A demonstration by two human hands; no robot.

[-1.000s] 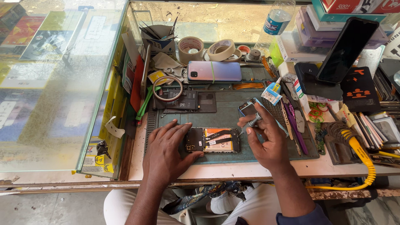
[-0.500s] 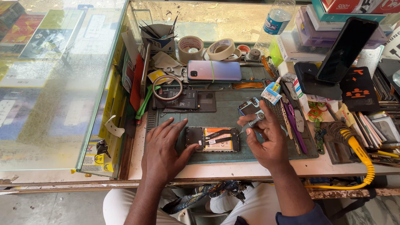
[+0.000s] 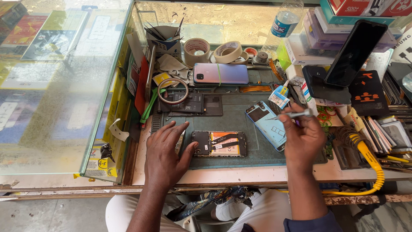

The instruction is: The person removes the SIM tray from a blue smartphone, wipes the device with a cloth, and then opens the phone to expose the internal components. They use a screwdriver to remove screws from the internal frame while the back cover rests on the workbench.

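The left hand is lying flat on the green work mat, its fingers spread fairly wide and pointing away from the person. Its thumb is reaching out to the right and pressing against the left end of the opened phone, steadying it. That phone is lying face down with its back off, showing a dark board and an orange-and-yellow battery label; its long axis is running left to right, parallel to the near edge of the bench.

The right hand is hovering to the right of the phone, its fingers curled narrow and pinching a slim metal tool. The tool is lying nearly level, its tip pointing left over the light blue back cover, which is resting on the mat just right of the opened phone, tilted with its long axis running from far-left to near-right. I cannot tell whether the tip is touching the cover.
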